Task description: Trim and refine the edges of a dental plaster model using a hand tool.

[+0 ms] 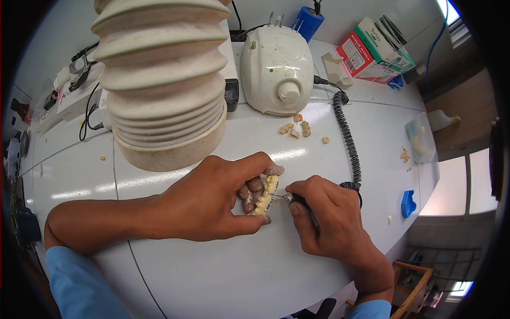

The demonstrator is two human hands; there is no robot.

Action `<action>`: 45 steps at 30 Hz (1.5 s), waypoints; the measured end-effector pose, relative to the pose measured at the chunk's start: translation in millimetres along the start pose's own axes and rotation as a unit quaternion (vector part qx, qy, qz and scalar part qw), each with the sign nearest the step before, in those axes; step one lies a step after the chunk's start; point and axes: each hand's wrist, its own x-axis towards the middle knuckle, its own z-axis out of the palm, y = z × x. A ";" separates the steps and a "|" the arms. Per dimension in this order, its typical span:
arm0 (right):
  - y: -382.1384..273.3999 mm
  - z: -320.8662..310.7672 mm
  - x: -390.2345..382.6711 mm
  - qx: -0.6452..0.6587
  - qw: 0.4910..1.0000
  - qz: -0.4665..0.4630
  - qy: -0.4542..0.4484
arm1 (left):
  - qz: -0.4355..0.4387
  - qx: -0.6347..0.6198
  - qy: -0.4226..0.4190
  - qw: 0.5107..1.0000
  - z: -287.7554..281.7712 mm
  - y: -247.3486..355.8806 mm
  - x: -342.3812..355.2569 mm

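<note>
Ribbed hose [164, 80] hanging toward the back edge of the counter [228, 282], a seemingly light, brittle tooth strip [265, 198] is being aptly pinched endwise by left fingers [255, 166], a handpiece [288, 198] by right fingers [304, 186].

Tooth model [266, 196] in L grip [212, 198], handpc [289, 198] in R grip [334, 215]; ctrl unit [273, 64] behind, w/ duct [162, 80] L, boxes [366, 56] R.

Lettering [363, 51] on red box [348, 47], green box [367, 40]

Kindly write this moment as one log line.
left hand: holds yellow dental piece; right hand: holds rotary handpiece; bit: near piece, contact unclear
</note>
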 end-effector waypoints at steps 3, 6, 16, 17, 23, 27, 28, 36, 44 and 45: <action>0.4 -0.8 0.3 0.005 1.000 -0.002 0.011 | 0.004 0.005 0.004 1.000 0.7 -0.6 -0.9; -0.3 -1.7 0.7 -0.001 1.000 -0.001 -0.001 | 0.008 0.006 0.005 1.000 0.7 -0.5 -0.5; -0.1 -0.3 0.5 0.006 1.000 0.001 0.007 | 0.006 0.003 0.000 1.000 0.7 -1.0 0.1; -0.7 -0.8 0.5 0.002 1.000 0.004 0.000 | 0.006 0.003 0.000 1.000 0.6 -0.9 -0.1; -1.0 -1.7 1.0 0.006 1.000 0.006 0.007 | 0.002 0.008 -0.001 1.000 0.1 2.2 0.2; -0.7 -1.9 0.7 0.003 1.000 0.006 0.003 | 0.007 0.010 0.002 1.000 0.9 0.9 0.0; -0.8 -1.5 0.8 0.003 1.000 0.005 0.007 | 0.014 0.010 0.005 1.000 1.1 0.7 -0.3; 3.9 0.4 -1.7 0.012 0.999 0.021 0.037 | 0.032 0.018 0.014 0.999 2.4 -1.8 0.4; 1.9 1.3 -1.5 0.001 0.999 0.018 0.031 | 0.025 0.016 0.010 1.000 2.8 -1.6 1.4; 1.9 1.6 -1.5 0.000 0.999 0.018 0.031 | 0.023 0.015 0.010 1.000 3.0 -1.6 1.6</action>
